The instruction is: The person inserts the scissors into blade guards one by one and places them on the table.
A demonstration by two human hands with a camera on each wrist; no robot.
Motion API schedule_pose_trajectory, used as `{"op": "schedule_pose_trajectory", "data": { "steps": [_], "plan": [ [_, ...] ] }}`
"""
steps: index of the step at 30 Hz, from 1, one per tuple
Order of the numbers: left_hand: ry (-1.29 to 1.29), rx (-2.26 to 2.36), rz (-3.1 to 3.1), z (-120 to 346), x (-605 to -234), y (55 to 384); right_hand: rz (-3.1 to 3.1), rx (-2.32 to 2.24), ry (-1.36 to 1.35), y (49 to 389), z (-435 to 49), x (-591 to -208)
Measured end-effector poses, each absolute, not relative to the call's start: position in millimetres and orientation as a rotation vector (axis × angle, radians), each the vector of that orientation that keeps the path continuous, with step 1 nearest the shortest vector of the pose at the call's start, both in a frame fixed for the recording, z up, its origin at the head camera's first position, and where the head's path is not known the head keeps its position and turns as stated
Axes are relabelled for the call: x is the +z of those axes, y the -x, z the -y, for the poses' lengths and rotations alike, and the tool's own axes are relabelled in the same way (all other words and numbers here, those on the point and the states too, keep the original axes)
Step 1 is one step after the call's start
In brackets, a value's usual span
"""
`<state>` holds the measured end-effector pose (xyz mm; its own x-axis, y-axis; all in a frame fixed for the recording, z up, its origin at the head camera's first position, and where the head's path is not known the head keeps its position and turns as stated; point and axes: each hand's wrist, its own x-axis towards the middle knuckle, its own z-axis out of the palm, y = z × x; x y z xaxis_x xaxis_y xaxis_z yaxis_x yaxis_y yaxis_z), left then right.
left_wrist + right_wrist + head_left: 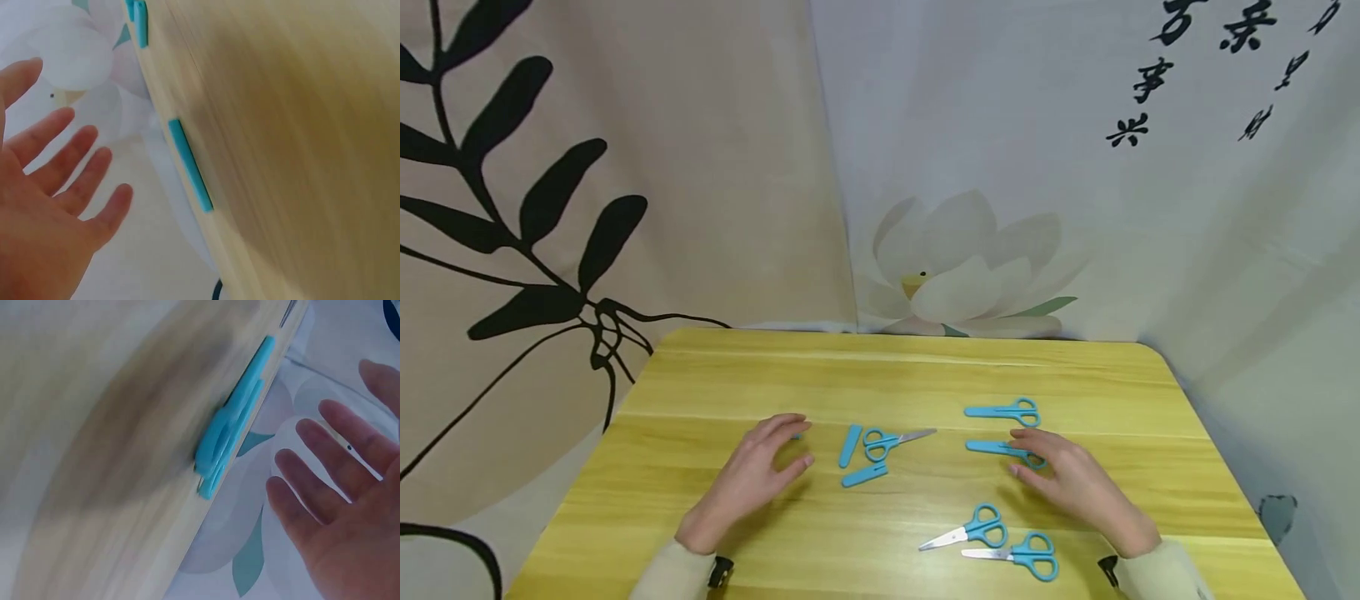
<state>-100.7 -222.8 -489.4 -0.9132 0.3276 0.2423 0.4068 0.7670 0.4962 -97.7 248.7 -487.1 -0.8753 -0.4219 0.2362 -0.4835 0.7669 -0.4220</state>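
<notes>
My left hand [758, 468] hovers over the left of the table with its fingers spread and nothing in them. A blue blade cover [190, 165] lies below it, mostly hidden by the hand in the head view. My right hand [1069, 482] is relaxed above a pair of blue scissors in its cover [988, 447], partly hiding the handles. The right wrist view shows its palm empty, apart from the covered scissors [232, 419]. Just behind lies another covered pair [1000, 412]. Between the hands are bare-bladed scissors [883, 442] and two loose covers, one upright-angled [850, 446] and one slanted [865, 475].
Two uncovered pairs of scissors, one [977, 528] slightly behind the other [1022, 555], lie near the front with blades pointing left. The wooden table [737, 367] has a curtain [737, 167] with a plant print behind it.
</notes>
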Motion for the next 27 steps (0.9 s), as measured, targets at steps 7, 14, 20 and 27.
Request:
{"op": "schedule_pose_trajectory", "data": {
  "steps": [7, 14, 20, 27],
  "plan": [
    [0.609, -0.745, 2.889, 242, -489, 109, 2.832, 0.724, -0.805, 92, -242, -488],
    [0.64, -0.762, 2.958, 259, -495, 129, 2.824, 0.71, -0.884, 86, -234, -489],
    [0.643, -0.766, 3.061, 263, -503, 145, 2.832, 0.72, -0.986, 78, -230, -491],
    [0.773, -0.681, 3.046, 263, -506, 159, 2.829, 0.71, -1.049, 72, -224, -494]
  ]
}}
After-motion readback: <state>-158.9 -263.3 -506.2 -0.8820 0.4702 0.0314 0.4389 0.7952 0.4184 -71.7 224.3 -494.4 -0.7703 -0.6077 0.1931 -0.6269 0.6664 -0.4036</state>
